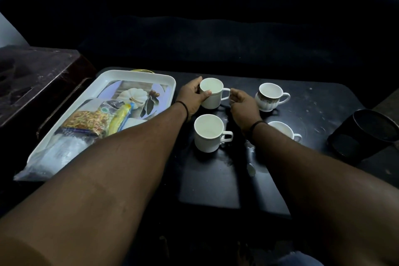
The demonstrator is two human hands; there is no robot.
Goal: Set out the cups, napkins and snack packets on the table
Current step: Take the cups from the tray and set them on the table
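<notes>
Several white cups stand on the black table (216, 179). My left hand (191, 98) wraps around the far white cup (211, 95), which rests on the table. My right hand (244, 106) sits just right of that cup's handle, fingers curled near it; whether it touches is unclear. A second white cup (208, 133) stands nearer me. A patterned cup (269, 97) is at the far right, and another white cup (281, 130) is partly hidden behind my right wrist. Snack packets (90, 122) and a clear bag of napkins (58, 153) lie in the white tray (138, 75).
A black round container (364, 134) stands at the table's right edge. A dark sofa (205, 28) runs behind the table. A dark wooden side table (36, 84) sits to the left of the tray. Small wet spots (251, 168) mark the tabletop near my right forearm.
</notes>
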